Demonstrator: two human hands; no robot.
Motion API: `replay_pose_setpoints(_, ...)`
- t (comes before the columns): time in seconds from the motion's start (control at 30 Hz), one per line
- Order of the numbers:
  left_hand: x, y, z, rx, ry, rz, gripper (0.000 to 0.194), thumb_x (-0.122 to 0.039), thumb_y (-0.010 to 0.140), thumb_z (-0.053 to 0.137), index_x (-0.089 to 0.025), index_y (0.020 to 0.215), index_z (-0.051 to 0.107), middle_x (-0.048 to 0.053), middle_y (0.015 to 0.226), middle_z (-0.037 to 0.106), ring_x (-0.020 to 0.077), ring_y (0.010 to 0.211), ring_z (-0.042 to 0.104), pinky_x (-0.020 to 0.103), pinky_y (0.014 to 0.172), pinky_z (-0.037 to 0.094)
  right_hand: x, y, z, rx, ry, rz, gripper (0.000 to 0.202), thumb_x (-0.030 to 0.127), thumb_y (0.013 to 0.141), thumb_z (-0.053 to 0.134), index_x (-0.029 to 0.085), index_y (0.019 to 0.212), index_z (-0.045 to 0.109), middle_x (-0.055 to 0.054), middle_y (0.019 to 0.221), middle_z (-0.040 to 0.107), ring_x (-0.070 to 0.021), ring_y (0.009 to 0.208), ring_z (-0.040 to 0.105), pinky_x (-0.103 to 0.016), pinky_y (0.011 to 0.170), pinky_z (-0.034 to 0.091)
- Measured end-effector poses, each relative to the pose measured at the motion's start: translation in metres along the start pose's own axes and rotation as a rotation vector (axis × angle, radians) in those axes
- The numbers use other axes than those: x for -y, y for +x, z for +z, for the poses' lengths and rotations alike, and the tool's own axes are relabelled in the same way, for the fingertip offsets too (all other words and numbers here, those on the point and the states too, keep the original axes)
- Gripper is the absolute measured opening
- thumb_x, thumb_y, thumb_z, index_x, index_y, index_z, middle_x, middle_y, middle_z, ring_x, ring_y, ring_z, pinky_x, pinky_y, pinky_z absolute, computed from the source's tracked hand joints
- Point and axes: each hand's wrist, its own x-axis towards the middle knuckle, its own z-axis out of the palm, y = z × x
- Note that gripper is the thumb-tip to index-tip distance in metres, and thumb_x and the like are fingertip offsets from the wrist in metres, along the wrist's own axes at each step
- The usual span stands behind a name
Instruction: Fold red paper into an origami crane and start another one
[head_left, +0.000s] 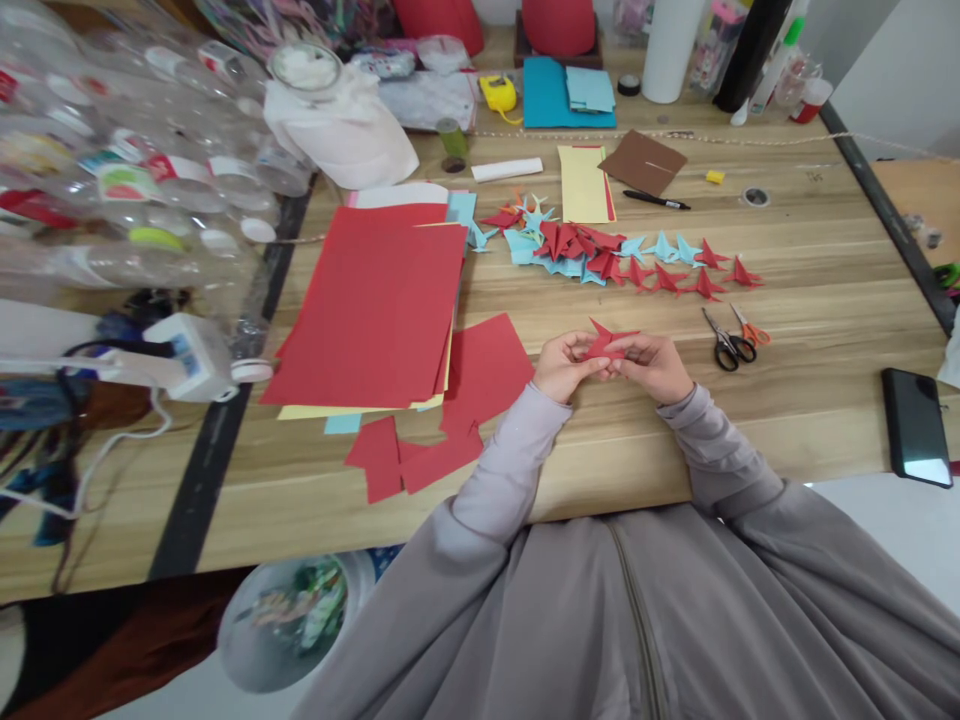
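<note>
Above the wood-grained desk (619, 455), a red origami figure (602, 345) is pinched from nine o'clock by the left hand (564, 368) and from three by the right hand (657, 368), both equally near. Crisp paper points are aimed toward eleven and three; the long axis is partly hidden.

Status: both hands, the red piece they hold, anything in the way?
Left hand, right hand: both pinching folded red paper. Paper shows pointed tips. Nothing blocking hands; black scissors lie to the right, apart.

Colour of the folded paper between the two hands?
The folded paper is red; head view shows it.
</note>
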Motion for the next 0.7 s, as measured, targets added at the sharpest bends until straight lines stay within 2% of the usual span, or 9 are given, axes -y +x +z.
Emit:
replay_pose_setpoints(0.23,-0.0050,-0.0008,-0.0002,0.009,-0.099,-0.096,0.059,-0.029,0.040,0.091,-0.012,0.088,0.060,0.003,0.061,0.071,0.0150,0.046,0.064,0.027,0.049,0.056,0.0036,0.0002,-0.0019,-0.024,-0.027,0.006,0.031,0.037,0.063,0.083,0.018,0.084,0.071,-0.001,0.068,0.072,-0.0129,0.058,0.065,-0.028,0.061,0.057)
replay_pose_setpoints(0.47,-0.0071,-0.0023,-0.0013,0.013,-0.091,-0.108,0.056,-0.028,0.046,0.089,-0.011,0.090,0.059,0.005,0.064,0.072,0.0133,0.049,0.066,0.024,0.052,0.056,0.0053,0.0004,-0.0026,-0.055,0.002,0.020,0.033,0.042,0.063,0.081,0.018,0.085,0.072,-0.001,0.066,0.071,-0.0123,0.058,0.065,-0.027,0.060,0.055)
replay_pose_setpoints(0.7,-0.0053,-0.0012,-0.0007,-0.023,-0.049,-0.068,0.056,-0.025,0.043,0.089,-0.013,0.088,0.059,0.001,0.060,0.070,0.0134,0.045,0.063,0.024,0.048,0.054,0.0039,0.0020,-0.0004,-0.048,-0.022,0.005,0.032,0.038,0.060,0.084,0.018,0.080,0.070,-0.001,0.067,0.071,-0.0118,0.057,0.064,-0.027,0.059,0.056)
